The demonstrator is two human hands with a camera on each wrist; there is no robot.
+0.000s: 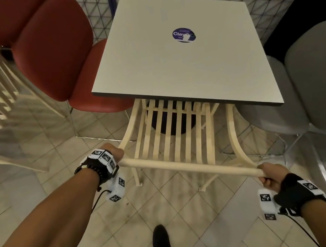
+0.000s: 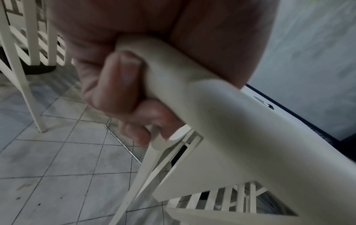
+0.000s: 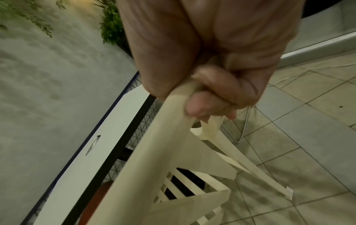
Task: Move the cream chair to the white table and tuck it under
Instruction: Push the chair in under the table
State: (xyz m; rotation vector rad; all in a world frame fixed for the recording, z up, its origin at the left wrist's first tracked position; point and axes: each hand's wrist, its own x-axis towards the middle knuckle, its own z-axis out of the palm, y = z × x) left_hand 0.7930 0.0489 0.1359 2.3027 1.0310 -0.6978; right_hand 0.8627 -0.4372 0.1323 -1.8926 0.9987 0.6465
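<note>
My left hand [image 1: 114, 151] and right hand [image 1: 270, 175] clenched round top rail of cream chair [image 1: 176, 134]. Chair seat partly under near edge of white table [image 1: 179, 57]; red chair [image 1: 51, 45] left of table.

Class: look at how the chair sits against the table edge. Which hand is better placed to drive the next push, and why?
Right. The right hand grips the cream chair rail's nearer end, farther from the white table, so that side likely needs pushing more. The left hand steadies.
</note>
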